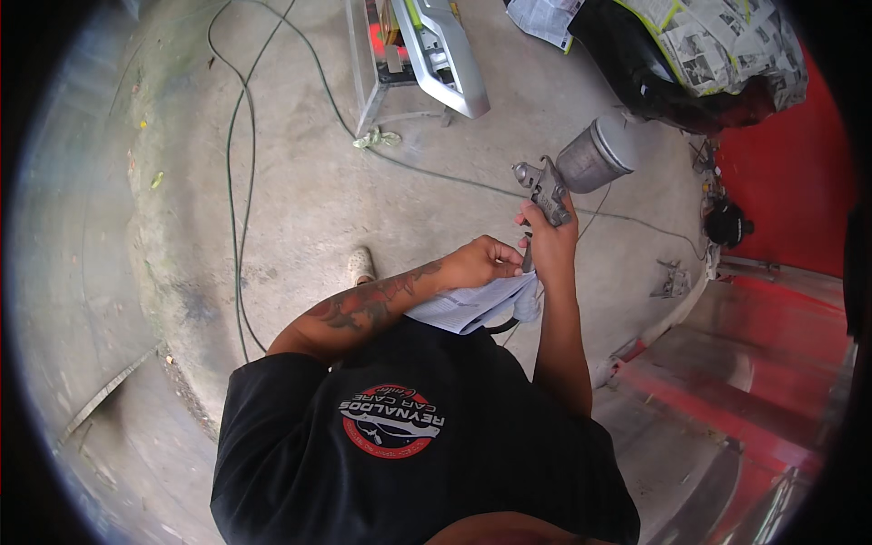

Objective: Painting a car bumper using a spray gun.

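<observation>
Shirt (509, 436) borders roomy floor (300, 209); right fingers (538, 222) grip spray gun (549, 193), left fingers (506, 255) pinch handle (528, 259).

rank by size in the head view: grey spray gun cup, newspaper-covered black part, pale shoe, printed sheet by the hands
1. Newspaper-covered black part, clearly largest
2. Grey spray gun cup and printed sheet: too alike to rank, the sheet partly hidden
3. Pale shoe, smallest

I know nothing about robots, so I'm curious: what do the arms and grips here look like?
The left grip and right grip are ungloved human hands. A large dark-and-red ink tattoo covers much of the left forearm; the right forearm shows no marking from this angle. The black fabric T-shirt is short-sleeved. No cables run along either arm.
</observation>
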`<state>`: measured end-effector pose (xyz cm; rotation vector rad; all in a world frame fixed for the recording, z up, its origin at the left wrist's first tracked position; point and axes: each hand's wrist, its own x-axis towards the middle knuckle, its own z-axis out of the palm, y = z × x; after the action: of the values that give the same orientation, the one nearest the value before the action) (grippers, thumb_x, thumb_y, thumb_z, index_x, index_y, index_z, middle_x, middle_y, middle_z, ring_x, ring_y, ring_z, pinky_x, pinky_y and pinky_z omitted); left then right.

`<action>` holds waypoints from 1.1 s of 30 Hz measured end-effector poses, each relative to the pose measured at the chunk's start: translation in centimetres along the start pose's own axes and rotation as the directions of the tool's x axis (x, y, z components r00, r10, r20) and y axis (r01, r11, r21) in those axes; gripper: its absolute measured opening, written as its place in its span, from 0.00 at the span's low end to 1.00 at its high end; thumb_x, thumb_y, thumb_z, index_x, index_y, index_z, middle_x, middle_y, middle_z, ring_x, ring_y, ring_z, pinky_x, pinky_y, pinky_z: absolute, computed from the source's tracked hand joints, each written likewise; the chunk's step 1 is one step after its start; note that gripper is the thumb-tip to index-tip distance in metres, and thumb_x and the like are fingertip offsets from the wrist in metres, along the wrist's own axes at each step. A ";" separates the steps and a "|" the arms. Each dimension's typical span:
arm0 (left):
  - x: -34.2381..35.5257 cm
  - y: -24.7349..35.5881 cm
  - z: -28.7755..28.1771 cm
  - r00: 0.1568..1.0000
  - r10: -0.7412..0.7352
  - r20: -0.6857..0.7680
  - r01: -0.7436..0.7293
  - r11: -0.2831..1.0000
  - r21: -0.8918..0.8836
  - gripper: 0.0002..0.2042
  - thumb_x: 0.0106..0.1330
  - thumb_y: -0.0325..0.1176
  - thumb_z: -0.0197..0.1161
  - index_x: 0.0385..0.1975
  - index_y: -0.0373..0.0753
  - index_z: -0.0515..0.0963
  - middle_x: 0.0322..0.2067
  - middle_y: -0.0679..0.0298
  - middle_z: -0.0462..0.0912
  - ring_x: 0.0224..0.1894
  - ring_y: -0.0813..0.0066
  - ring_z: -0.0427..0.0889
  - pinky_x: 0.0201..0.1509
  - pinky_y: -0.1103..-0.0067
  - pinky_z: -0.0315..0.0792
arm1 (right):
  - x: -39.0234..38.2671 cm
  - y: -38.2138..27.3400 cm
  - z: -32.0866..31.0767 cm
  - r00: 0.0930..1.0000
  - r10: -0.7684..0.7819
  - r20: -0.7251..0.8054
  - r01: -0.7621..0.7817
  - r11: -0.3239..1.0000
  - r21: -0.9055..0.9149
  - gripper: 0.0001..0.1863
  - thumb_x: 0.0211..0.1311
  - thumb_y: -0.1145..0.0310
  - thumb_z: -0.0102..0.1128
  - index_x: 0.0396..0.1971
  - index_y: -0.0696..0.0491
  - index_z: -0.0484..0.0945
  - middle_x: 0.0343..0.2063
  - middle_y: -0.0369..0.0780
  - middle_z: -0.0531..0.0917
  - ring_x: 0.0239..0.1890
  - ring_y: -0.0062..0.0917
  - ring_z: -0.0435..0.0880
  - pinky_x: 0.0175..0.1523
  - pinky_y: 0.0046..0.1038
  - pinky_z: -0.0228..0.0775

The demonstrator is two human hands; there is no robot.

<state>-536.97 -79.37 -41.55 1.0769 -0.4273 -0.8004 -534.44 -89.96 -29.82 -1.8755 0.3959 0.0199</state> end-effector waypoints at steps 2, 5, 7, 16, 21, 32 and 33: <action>-0.4 0.7 -0.1 1.000 0.022 -0.010 -0.023 0.993 -0.120 0.09 0.67 0.27 0.60 0.42 0.30 0.80 0.35 0.70 0.82 0.38 0.87 0.75 0.45 0.84 0.70 | 0.2 -0.7 0.2 1.000 -0.005 0.025 0.005 1.000 0.005 0.16 0.58 0.73 0.60 0.47 0.54 0.73 0.32 0.36 0.79 0.30 0.19 0.81 0.20 0.20 0.69; -1.0 2.4 -0.2 0.993 0.102 -0.065 -0.112 0.980 -0.166 0.08 0.67 0.25 0.60 0.42 0.30 0.79 0.35 0.68 0.82 0.38 0.85 0.77 0.46 0.84 0.71 | 0.3 -2.4 0.7 0.993 -0.059 0.103 0.058 0.998 0.013 0.24 0.58 0.73 0.57 0.56 0.54 0.69 0.30 0.35 0.80 0.28 0.18 0.80 0.22 0.20 0.71; -1.4 3.2 0.0 0.988 0.111 -0.103 -0.131 0.968 -0.212 0.07 0.66 0.25 0.60 0.41 0.30 0.79 0.36 0.68 0.82 0.38 0.85 0.77 0.45 0.84 0.71 | 0.0 -3.8 1.0 0.981 -0.136 0.138 0.131 0.990 0.042 0.24 0.57 0.73 0.57 0.56 0.54 0.70 0.30 0.36 0.80 0.29 0.18 0.81 0.23 0.20 0.71; 0.8 3.6 2.3 0.990 0.138 0.003 -0.134 0.968 -0.212 0.07 0.67 0.27 0.60 0.39 0.32 0.80 0.33 0.71 0.81 0.37 0.87 0.74 0.45 0.85 0.69 | -0.3 -4.9 -1.8 0.997 -0.053 0.063 0.057 0.997 -0.061 0.13 0.56 0.72 0.61 0.42 0.55 0.73 0.30 0.37 0.81 0.30 0.21 0.82 0.21 0.22 0.70; 2.3 3.3 4.9 0.987 0.116 0.115 -0.102 0.987 -0.122 0.07 0.67 0.31 0.61 0.38 0.35 0.80 0.31 0.74 0.79 0.35 0.88 0.71 0.44 0.84 0.67 | -1.2 -4.0 -5.1 1.000 -0.003 -0.029 0.000 0.996 -0.093 0.12 0.55 0.72 0.61 0.39 0.53 0.73 0.28 0.36 0.81 0.28 0.21 0.82 0.20 0.23 0.70; 1.7 5.8 3.2 0.983 0.181 -0.013 -0.179 0.953 -0.243 0.08 0.69 0.29 0.58 0.39 0.31 0.80 0.33 0.72 0.80 0.36 0.88 0.73 0.45 0.86 0.67 | 0.9 -7.1 -2.9 0.994 -0.066 0.083 0.074 0.992 -0.098 0.12 0.54 0.71 0.61 0.39 0.54 0.73 0.29 0.38 0.82 0.28 0.21 0.82 0.22 0.24 0.69; 1.5 6.2 2.9 0.976 0.211 -0.048 -0.216 0.945 -0.245 0.08 0.69 0.28 0.58 0.39 0.31 0.80 0.34 0.72 0.80 0.37 0.88 0.73 0.45 0.85 0.68 | 0.9 -7.6 -2.5 0.994 -0.065 0.088 0.073 0.992 -0.098 0.12 0.54 0.71 0.61 0.39 0.54 0.73 0.29 0.38 0.82 0.28 0.21 0.82 0.22 0.24 0.69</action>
<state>-535.71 -80.78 -34.83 0.7892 -0.4057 -0.6298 -531.88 -90.36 -22.24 -1.9797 0.2755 0.0741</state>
